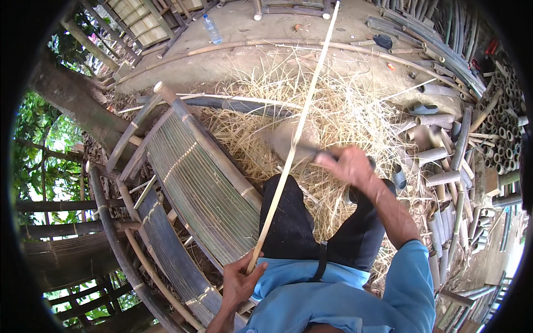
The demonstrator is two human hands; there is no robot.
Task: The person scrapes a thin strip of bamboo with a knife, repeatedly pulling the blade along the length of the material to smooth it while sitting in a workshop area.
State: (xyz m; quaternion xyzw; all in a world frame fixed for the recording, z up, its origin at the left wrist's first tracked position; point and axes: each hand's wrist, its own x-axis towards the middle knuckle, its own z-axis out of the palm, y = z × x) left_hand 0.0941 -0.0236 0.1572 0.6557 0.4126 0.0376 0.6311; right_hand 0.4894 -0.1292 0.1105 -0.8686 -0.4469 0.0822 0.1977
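Note:
A long pale bamboo strip (308, 100) runs from my lap up past the shavings at a slant. My left hand (240, 282) is closed around its lower end, beside my left thigh. In my right hand (351, 167) is a knife (308, 149), gripped by its dark handle and blurred by motion. Its blade points left and crosses the strip near mid-length; whether it touches cannot be made out. Under the knife, a rounded brownish block (300, 136) sits among the shavings, partly hidden.
A slatted bamboo bench (194, 172) stands close on my left. Pale shavings (355, 111) cover the ground ahead. Cut bamboo pieces (437, 156) and stacked tubes (502, 141) lie to the right, near a sandal (423, 109). A plastic bottle (212, 30) stands far ahead.

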